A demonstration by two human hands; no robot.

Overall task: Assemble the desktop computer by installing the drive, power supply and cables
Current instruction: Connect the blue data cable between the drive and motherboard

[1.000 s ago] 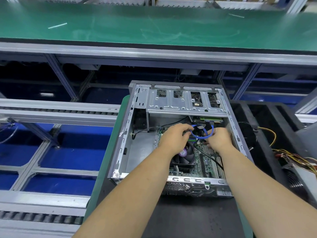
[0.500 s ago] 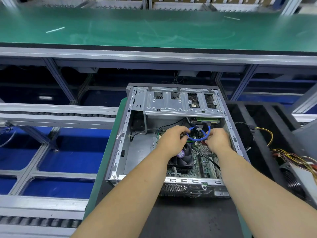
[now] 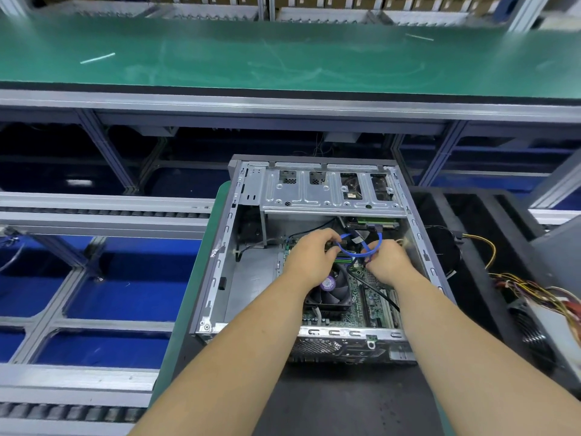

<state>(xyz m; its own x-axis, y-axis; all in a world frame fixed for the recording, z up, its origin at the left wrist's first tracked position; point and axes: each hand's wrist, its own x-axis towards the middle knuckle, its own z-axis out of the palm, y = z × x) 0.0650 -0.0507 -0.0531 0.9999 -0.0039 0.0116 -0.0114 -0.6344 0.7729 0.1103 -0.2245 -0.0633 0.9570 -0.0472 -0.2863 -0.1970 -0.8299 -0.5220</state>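
Note:
An open grey computer case (image 3: 220,272) lies on its side in front of me, with a motherboard (image 3: 371,297) and a black CPU fan (image 3: 330,294) inside. A drive (image 3: 374,222) sits under the silver drive cage (image 3: 317,196). Both hands reach into the case above the board. My left hand (image 3: 311,256) pinches one part of a looped blue data cable (image 3: 355,253). My right hand (image 3: 390,262) grips the loop's other side. A black cable (image 3: 377,294) runs across the board below my right hand.
A power supply (image 3: 553,328) with yellow, red and black wires (image 3: 518,284) lies in a black foam tray (image 3: 465,278) at the right. A green conveyor belt (image 3: 283,58) runs across the back. Roller rails (image 3: 103,212) and blue bins are at the left.
The view has shifted a little. The blue loop has widened slightly between my hands, which stay over the board in nearly the same spot.

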